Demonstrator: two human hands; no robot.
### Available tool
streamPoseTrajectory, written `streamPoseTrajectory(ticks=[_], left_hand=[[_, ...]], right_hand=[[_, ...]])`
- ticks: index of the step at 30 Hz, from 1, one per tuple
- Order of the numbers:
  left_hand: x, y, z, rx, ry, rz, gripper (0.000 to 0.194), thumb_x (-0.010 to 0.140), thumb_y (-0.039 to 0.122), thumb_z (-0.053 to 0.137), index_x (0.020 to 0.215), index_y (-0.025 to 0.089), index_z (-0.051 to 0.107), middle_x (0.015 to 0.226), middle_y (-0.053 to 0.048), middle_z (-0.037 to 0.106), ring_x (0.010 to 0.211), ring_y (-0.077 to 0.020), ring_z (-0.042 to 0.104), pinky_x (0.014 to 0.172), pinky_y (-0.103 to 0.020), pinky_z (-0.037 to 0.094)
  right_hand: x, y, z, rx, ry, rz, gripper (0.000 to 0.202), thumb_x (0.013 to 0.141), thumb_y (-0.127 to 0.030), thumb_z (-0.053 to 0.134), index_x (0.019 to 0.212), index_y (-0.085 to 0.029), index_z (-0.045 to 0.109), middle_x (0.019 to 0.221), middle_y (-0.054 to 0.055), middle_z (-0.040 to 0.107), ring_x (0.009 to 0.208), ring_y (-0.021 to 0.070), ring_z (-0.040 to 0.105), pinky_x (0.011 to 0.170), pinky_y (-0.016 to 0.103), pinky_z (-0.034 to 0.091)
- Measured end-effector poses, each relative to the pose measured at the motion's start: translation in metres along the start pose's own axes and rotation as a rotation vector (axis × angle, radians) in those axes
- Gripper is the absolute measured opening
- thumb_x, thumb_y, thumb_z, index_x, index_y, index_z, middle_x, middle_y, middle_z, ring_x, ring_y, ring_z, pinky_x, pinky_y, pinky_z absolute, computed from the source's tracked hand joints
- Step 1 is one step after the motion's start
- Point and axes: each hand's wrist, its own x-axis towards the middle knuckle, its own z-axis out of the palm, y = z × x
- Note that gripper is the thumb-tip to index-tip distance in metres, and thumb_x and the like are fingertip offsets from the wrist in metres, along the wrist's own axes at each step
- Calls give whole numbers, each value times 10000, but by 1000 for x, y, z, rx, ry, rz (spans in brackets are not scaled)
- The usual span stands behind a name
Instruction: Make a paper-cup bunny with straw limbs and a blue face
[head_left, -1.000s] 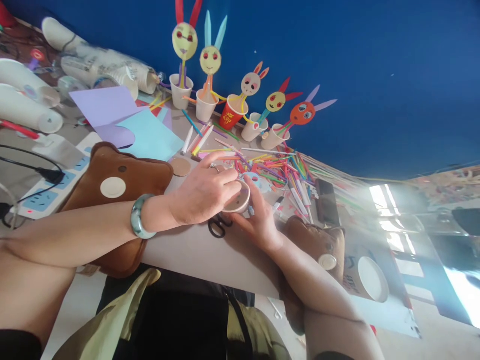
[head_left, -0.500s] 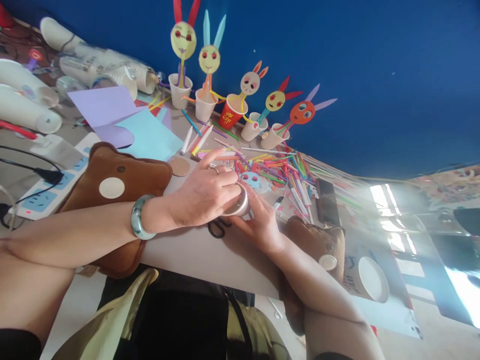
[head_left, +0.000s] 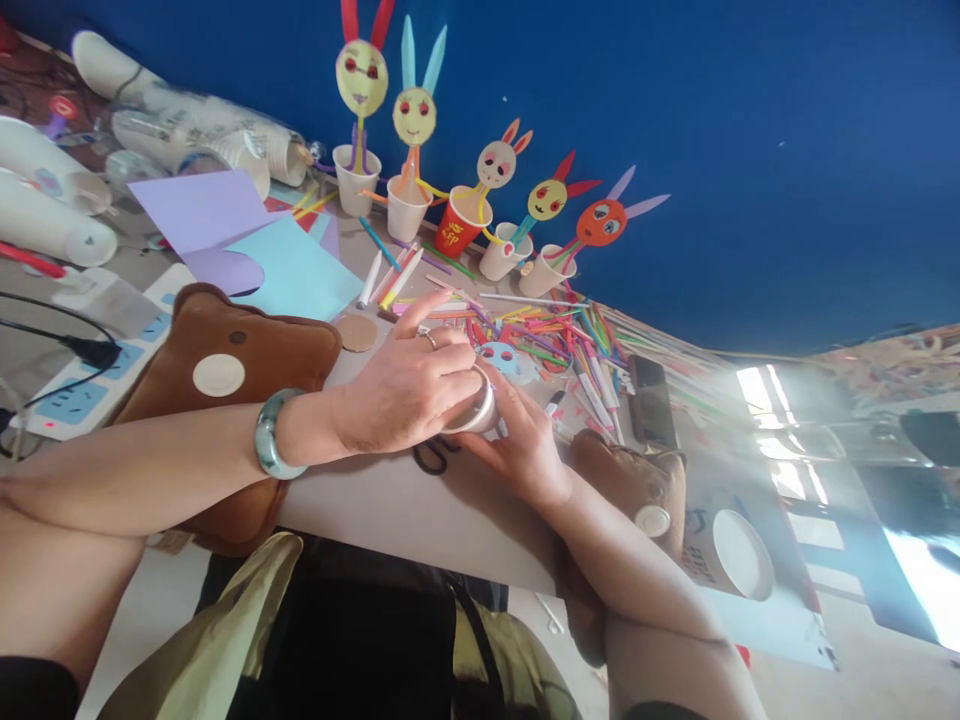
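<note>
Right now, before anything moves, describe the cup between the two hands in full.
The cup is small and pale, apparently paper, with a rounded rim around an open mouth. It is held tilted above the table, its mouth facing up and toward the viewer. The left hand has fingertips at the mouth, seemingly reaching inside; the right hand grips the outer wall. Fingers hide much of the wall and the inside, and the base cannot be seen.
</note>
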Motion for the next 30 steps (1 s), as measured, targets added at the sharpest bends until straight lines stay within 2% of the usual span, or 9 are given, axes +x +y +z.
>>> streamPoseTrajectory(ticks=[7,10,12,13,17,22,26,28,30], left_hand=[[-2,2,0,20,-2,-43,279,944,120,467,739,224,625,730,21,610,783,-159,631,1206,-463,353],[-4,4,1,8,56,-63,210,933,122,511,774,200,622,985,-32,694,927,-170,666,1187,-466,373],[-5,4,2,-15,76,-75,173,929,122,527,797,187,618,1185,-69,684,1061,-192,660,1199,-481,353],[-5,5,2,-30,76,-69,162,931,120,529,810,183,616,1201,-67,687,1091,-200,654,1215,-491,330],[-4,6,-1,-92,71,-6,141,947,114,527,853,182,607,1014,-5,747,998,-181,671,1260,-505,272],[-3,4,1,-85,43,-42,184,952,92,498,845,192,609,976,22,753,897,-142,679,1217,-486,362],[-3,0,6,-92,-7,-24,274,982,110,472,742,182,584,893,15,729,771,-124,662,1184,-503,401],[-3,-1,8,-97,-24,-13,314,1004,132,451,718,183,572,837,20,698,754,-120,645,1185,-504,394],[-4,-2,9,-95,-42,-8,337,1020,156,437,712,190,569,789,26,662,743,-120,627,1197,-505,373]], right_hand=[[1,0,-2,31,-11,-22,829,892,-474,707,1579,-232,312,1352,166,652,1206,334,667,977,468,599],[1,1,-2,25,-14,-32,810,896,-468,704,1571,-233,323,1353,171,648,1202,338,667,972,481,600],[1,1,-2,23,-16,-31,791,900,-470,698,1559,-222,338,1322,176,662,1179,339,678,953,486,606],[1,1,-1,22,-14,-33,780,903,-475,692,1552,-216,345,1298,178,673,1156,337,688,934,485,612],[0,0,3,9,7,-65,704,914,-464,684,1504,-211,395,1272,184,679,1100,328,705,876,484,624],[5,-2,-1,65,-19,-30,615,899,-443,712,1419,-200,489,1207,170,707,1059,311,712,871,460,617],[12,-1,-16,240,-149,51,645,810,-625,728,1281,-197,624,1189,148,721,1088,308,703,919,444,595],[15,0,-22,279,-88,114,560,863,-637,659,1219,-204,674,1214,142,718,1145,303,683,966,453,569],[16,1,-24,265,34,191,365,943,-521,624,1126,-218,716,1144,117,736,1100,267,691,943,434,564]])
